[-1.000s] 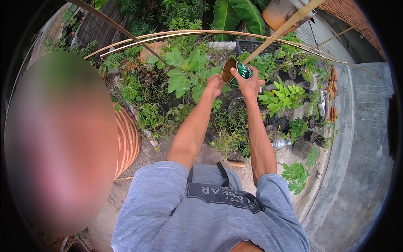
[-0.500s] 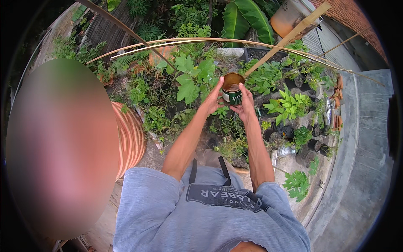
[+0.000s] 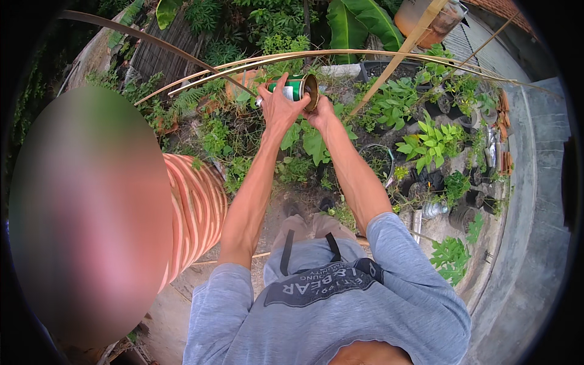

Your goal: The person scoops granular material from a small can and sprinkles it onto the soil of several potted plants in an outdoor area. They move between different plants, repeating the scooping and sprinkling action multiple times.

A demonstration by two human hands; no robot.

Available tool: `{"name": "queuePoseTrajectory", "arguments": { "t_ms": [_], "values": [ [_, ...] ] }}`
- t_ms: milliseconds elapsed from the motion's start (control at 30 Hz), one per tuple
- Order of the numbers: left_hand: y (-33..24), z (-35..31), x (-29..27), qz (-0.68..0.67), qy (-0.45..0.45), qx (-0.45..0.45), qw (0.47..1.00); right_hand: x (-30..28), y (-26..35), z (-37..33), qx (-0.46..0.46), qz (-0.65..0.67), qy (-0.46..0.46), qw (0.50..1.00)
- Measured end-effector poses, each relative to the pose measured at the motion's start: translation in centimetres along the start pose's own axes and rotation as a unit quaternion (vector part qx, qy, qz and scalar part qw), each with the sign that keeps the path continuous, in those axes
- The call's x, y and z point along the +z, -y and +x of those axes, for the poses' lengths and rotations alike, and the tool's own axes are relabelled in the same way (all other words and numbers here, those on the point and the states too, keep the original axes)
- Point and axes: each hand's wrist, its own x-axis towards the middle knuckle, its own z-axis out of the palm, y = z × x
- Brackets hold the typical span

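Observation:
A green tin can (image 3: 295, 79) with a pale label patch and a brownish inside lies tilted on its side in front of me, over the plants. Its mouth faces right. My left hand (image 3: 281, 108) is wrapped round the can's body from the left and below. My right hand (image 3: 321, 114) grips the can near the lower rim of its mouth; some of its fingers are hidden behind the can. Just under the can and my hands stand broad-lobed green leaves (image 3: 315, 145). What is inside the can cannot be made out.
Bent bamboo strips (image 3: 243, 61) arch across the bed beyond my hands, and a bamboo pole (image 3: 398, 53) slants up at right. Potted plants (image 3: 431, 146) fill the right side beside a concrete ledge (image 3: 535, 182). A person in a striped orange top (image 3: 193, 204) stands close at left.
Both hands have carried the can up and to the left. The can has turned from nearly upright to lying sideways, mouth to the right. My right hand has shifted toward its rim.

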Motion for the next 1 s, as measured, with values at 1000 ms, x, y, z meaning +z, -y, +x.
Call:
{"name": "queuePoseTrajectory", "arguments": {
  "t_ms": [1000],
  "values": [
    [-1.9, -2.1, 6.0, -0.012, 0.036, 0.166, 0.985, -7.3, 3.2, -1.6, 0.054, 0.116, -0.033, 0.991]
  ]
}}
